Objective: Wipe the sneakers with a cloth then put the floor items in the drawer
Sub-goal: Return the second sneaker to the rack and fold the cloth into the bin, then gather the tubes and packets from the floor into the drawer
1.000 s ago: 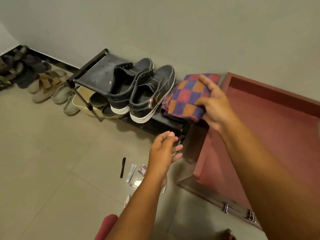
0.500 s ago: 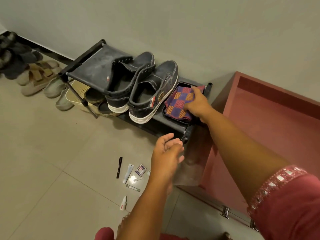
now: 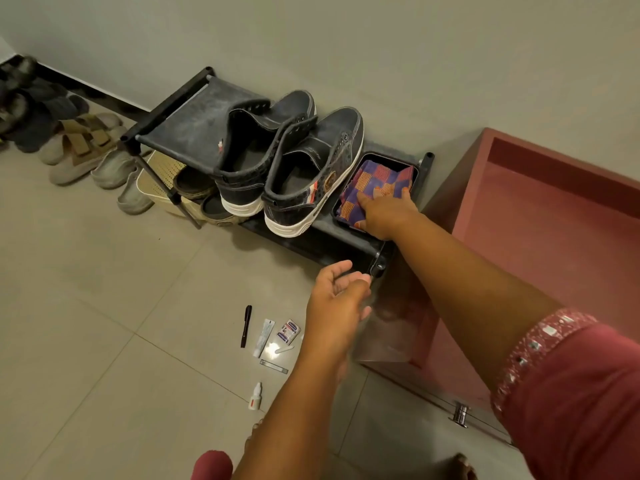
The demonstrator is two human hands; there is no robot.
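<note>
On the black shoe rack against the wall, two dark sneakers stand side by side, heels toward you, with white soles and a small round badge on the right one's side; its writing is too small to read. Just right of them, a checked cloth in purple, orange and red lies bunched in a shallow black tray. Your right hand rests on the cloth, fingers spread flat, pressing it down. Your left hand hovers above the floor, fingers loosely curled, holding nothing. On the tiles below it lie a black pen, a white tube, a small sachet with blue and red print you cannot read, a flat strip and a dropper bottle. The red drawer stands open on your right.
</note>
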